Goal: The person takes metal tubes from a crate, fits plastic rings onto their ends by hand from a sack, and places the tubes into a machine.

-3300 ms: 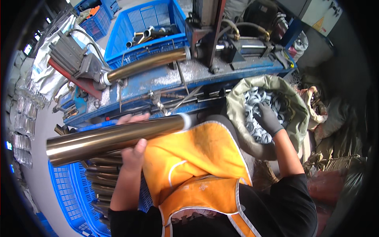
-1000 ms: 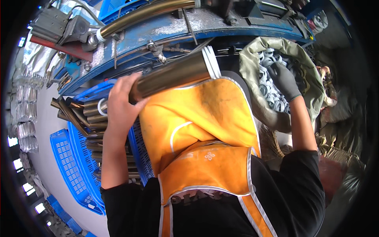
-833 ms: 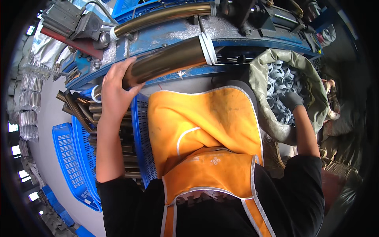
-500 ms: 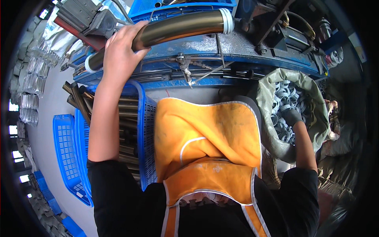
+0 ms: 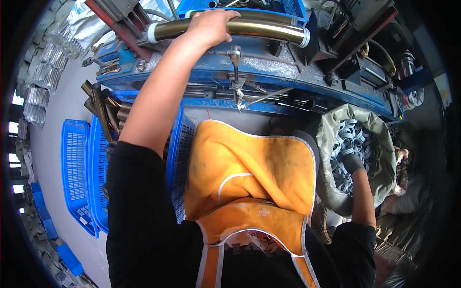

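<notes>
Bench (image 5: 269,67) ahead, 2nd tube (image 5: 259,18) just behind the tube (image 5: 276,31) in hand, rear crate (image 5: 294,7) past that. Side crate (image 5: 177,137) by L forearm, rings (image 5: 355,139) in bag (image 5: 329,192) on R. L hand (image 5: 211,28) grips tube above bench, fingers over top, thumb near side. Gloved R hand (image 5: 353,163) in rings; fingers hidden, can't tell.

The left hand (image 5: 211,26) has carried the brown tube (image 5: 269,30) up from above the lap (image 5: 254,165) to the table (image 5: 269,68), beside another tube (image 5: 271,17). White rings (image 5: 305,37) now show at both ends, not just one. The right hand (image 5: 353,162) has sunk deeper among the grey rings (image 5: 349,130).
</notes>
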`<state>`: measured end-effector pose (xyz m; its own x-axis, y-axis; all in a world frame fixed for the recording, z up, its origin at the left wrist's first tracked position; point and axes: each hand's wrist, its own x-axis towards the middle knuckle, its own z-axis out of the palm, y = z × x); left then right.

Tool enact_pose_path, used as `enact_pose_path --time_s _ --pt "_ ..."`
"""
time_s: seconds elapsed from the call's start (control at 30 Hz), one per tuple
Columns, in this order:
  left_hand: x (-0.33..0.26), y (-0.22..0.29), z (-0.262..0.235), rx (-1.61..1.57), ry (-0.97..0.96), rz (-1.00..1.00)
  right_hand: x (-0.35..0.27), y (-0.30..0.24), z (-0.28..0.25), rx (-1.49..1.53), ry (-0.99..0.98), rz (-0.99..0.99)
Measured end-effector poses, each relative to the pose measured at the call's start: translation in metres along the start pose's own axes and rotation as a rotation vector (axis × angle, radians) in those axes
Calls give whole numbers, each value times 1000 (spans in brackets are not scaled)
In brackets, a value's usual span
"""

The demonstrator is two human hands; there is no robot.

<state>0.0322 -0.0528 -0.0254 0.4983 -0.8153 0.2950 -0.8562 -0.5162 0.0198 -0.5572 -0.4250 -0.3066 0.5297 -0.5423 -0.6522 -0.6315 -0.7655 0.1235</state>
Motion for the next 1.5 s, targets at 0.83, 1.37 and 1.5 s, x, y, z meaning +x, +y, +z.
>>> enact_pose_path --time_s 0.83,1.37,1.5 --pt "-342 -172 153 164 -497 -519 -30 3 -24 -304 -61 -56" --pt "-386 -175 130 83 -439 -471 -121 -63 -82 1568 482 76" --pt "-359 -154 81 -21 -77 -465 -151 -93 -116 652 901 -465"
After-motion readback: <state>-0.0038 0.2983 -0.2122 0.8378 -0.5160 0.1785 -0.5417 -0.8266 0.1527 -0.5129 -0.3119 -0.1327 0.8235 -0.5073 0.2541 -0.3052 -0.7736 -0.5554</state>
